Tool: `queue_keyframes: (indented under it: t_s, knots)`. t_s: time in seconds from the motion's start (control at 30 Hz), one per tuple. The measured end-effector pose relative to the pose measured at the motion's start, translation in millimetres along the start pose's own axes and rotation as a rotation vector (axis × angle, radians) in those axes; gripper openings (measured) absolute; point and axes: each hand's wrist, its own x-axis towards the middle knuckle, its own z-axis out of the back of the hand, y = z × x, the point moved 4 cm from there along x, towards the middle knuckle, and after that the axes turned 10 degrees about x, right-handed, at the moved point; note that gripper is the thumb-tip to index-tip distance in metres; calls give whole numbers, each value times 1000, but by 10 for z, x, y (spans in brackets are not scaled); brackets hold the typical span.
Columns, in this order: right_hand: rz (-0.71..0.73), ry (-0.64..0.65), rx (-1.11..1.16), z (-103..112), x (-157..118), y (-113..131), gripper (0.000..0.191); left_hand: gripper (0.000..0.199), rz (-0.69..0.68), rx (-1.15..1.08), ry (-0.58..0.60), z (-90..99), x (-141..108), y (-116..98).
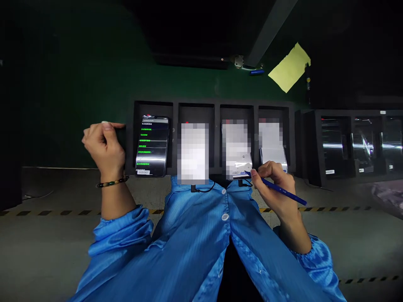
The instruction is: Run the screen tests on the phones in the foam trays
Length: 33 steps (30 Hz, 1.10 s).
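Far left on my feed, the left hand [105, 144], fingers curled in, sits just beside the black tray [197, 112]; there's a lit phone [152, 147]; third slot, a bright phone [234, 144]; and the right hand [281, 178], fingers clamped on a blue pen [296, 199], tip at that phone's lower end.

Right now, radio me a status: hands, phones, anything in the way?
Right hand holding blue pen, tip at third phone from left. Left hand curled beside tray. Right hand partly hides fourth phone.

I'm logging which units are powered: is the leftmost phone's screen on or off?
On: the leftmost phone shows bright green lines of text against black.
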Motion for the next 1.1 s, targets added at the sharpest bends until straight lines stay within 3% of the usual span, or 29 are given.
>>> queue_keyframes:
  t_s: [0.33, 0.53, 0.73, 0.9, 1.1]
  knots:
    - [-54, 26, 141, -46, 7, 132, 33, 62, 72, 12, 60, 12, -20, -40]
    - [25, 193, 95, -486, 69, 465, 17, 60, 18, -19, 62, 54, -33, -66]
    - [160, 309, 33, -885, 116, 670, 24, 53, 27, -47, 57, 87, -54, -103]
    - [159, 387, -12, -1016, 123, 709, 27, 48, 36, -44, 82, 87, -62, -102]
    - [144, 406, -50, -1028, 112, 677, 25, 48, 23, -60, 86, 91, -61, -102]
